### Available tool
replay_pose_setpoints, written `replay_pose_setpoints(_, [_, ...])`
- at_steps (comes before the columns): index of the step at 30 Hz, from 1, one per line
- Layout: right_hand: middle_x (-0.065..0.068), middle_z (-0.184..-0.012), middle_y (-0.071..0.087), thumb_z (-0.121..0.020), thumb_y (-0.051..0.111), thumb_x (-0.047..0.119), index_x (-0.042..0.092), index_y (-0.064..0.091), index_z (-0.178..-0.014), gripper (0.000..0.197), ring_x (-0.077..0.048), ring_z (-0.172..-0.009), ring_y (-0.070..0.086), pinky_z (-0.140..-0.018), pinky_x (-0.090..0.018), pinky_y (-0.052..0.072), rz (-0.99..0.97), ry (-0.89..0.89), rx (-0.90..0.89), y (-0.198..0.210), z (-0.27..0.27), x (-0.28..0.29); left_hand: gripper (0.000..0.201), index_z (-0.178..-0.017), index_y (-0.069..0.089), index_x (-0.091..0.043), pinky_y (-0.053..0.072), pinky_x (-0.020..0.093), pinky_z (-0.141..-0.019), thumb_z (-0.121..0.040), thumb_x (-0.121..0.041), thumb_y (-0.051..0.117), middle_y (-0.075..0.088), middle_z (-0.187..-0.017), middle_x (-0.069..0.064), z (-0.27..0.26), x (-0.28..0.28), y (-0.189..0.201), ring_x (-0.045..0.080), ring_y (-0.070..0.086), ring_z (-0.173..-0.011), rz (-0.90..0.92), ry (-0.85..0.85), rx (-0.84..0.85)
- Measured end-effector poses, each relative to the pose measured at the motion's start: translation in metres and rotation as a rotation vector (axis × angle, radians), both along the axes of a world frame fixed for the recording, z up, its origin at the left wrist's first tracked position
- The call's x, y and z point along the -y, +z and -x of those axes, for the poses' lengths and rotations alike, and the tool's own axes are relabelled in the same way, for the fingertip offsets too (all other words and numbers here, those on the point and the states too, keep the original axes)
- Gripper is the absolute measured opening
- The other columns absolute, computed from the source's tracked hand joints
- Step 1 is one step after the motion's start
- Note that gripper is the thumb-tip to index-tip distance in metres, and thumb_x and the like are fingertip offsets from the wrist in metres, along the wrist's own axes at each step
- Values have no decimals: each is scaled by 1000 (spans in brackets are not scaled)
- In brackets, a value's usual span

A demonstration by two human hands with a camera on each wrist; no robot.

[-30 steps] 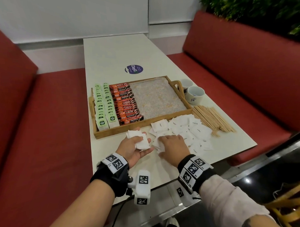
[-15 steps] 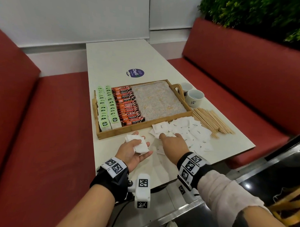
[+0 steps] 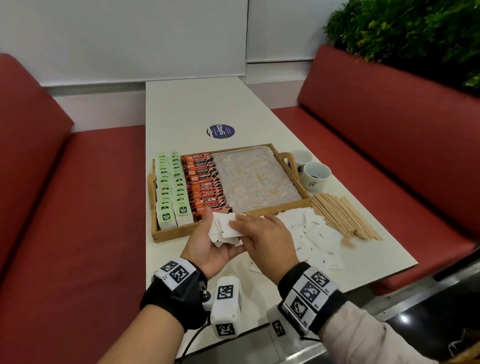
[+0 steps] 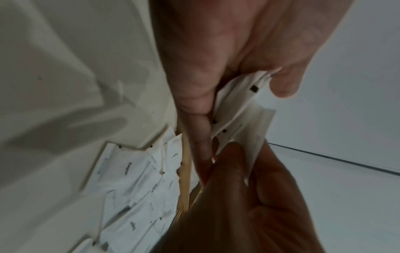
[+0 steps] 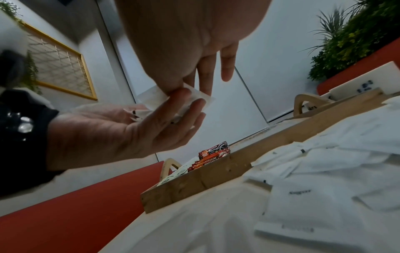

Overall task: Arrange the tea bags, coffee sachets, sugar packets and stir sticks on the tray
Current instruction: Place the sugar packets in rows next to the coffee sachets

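Cupping a loose stack of sugar packets [image 3: 224, 228] in left hand [image 3: 211, 244], right hand [image 3: 264, 238] pinching one on top, at tray's [image 3: 233, 228] six o'clock edge. Handling likely light, limp, slippery; pinching by edges.

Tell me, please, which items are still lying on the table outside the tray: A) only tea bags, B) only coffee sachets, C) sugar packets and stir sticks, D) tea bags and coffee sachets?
C: the white sugar packets and the wooden stir sticks lie on the table, while the tea bags and coffee sachets sit in rows in the tray.
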State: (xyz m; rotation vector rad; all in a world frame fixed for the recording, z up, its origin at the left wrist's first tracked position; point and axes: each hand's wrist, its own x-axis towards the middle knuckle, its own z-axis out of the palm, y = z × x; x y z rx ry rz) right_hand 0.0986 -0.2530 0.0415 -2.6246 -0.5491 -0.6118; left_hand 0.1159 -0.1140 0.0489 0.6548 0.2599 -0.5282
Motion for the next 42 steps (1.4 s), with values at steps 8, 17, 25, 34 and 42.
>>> replay_pose_setpoints(8, [5, -131, 60, -83, 50, 19, 20, 67, -117, 38, -10, -129, 48, -114, -26, 23, -288, 171, -286, 7, -25, 16, 23, -106, 61, -5, 60, 31, -64, -93, -3, 42, 73, -90, 13, -17, 1, 2, 23, 72, -76, -77, 82, 38])
replay_pose_setpoints(17, [19, -125, 53, -87, 56, 25, 24, 57, -119, 32, 1, -109, 51, -88, -7, 36, -548, 93, -405, 16, -52, 28, 30, -111, 61, -5, 56, 48, -78, -90, 6, 43, 69, -102, 20, -36, 11, 5, 33, 68, -86, -139, 180, 128])
replay_pose_setpoints(25, [14, -103, 66, -75, 77, 34, 25, 61, -118, 47, 2, -87, 59, -77, -15, 48, -457, 56, -540, 28, -71, 28, 41, -126, 54, -7, 56, 46, -80, -88, 6, 48, 67, -112, 22, -48, 28, 5, 36, 67, -96, -230, 233, 171])
replay_pose_setpoints(34, [9, -81, 66, -83, 69, 27, 27, 57, -77, 14, -11, -75, 64, -73, -33, 53, -471, 80, -549, 34, -98, 41, 33, -110, 63, -6, 45, 53, -93, -95, -31, 46, 69, -107, 19, -65, 46, 11, 33, 66, -93, -174, 235, 63])
replay_pose_setpoints(42, [4, -74, 65, -82, 70, 21, 29, 55, -69, 21, -16, -73, 64, -69, -34, 53, -387, 164, -634, 39, -120, 65, 33, -124, 55, -10, 51, 47, -83, -94, -22, 45, 71, -93, 15, -82, 66, 16, 28, 66, -79, -261, 163, 28])
